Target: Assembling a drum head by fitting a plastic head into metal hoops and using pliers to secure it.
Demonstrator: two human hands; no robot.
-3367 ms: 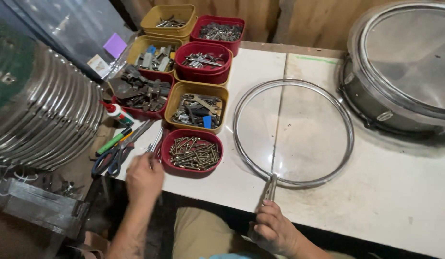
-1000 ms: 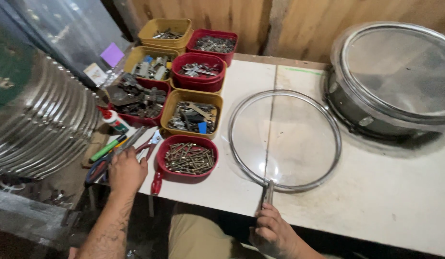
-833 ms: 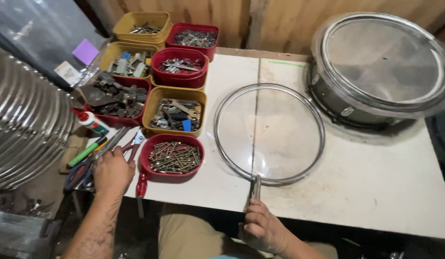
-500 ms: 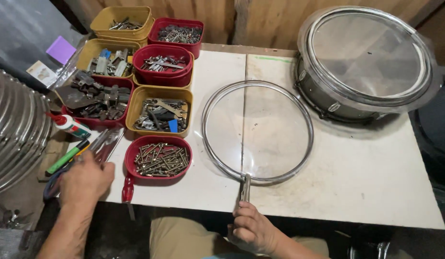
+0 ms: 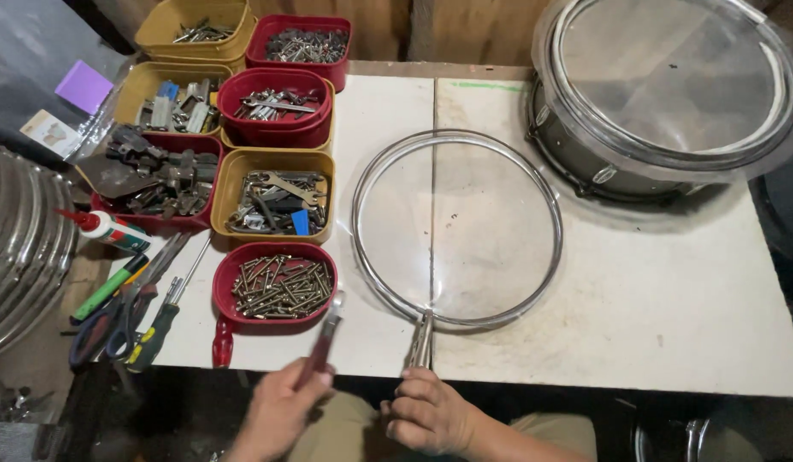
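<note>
Sitting at the far left: a stack of ribbed metal hoops [image 5: 20,248], only partly in view.
Bench edge, left: a glue bottle with a red tip [image 5: 106,229], a green marker [image 5: 108,287], scissors [image 5: 114,321] and a screwdriver with a dark and yellow grip [image 5: 157,329] lie close together on the white bench [image 5: 653,299].
Trays: yellow and red plastic trays stand in rows on the left part of the bench; the nearest is a red tray of screws [image 5: 275,287], and behind it a yellow tray of wrenches and small parts [image 5: 275,198].
Left hand: the left hand [image 5: 281,406] is at the near edge of the bench, its fingers [image 5: 315,378] closed around the red grip of a slim tool [image 5: 324,342], which points up and away, its metal tip just by the corner of the red tray of screws.
Right hand: the right hand [image 5: 426,415] sits beside the left, fingers pinched on the near end of a short metal handle [image 5: 420,342].
Ring: that handle joins a large round metal ring with a clear skin [image 5: 456,229], lying flat in the middle of the bench, to the right of the trays.
Far right: a drum with a clear head [image 5: 662,94] stands at the back corner, apart from the ring.
</note>
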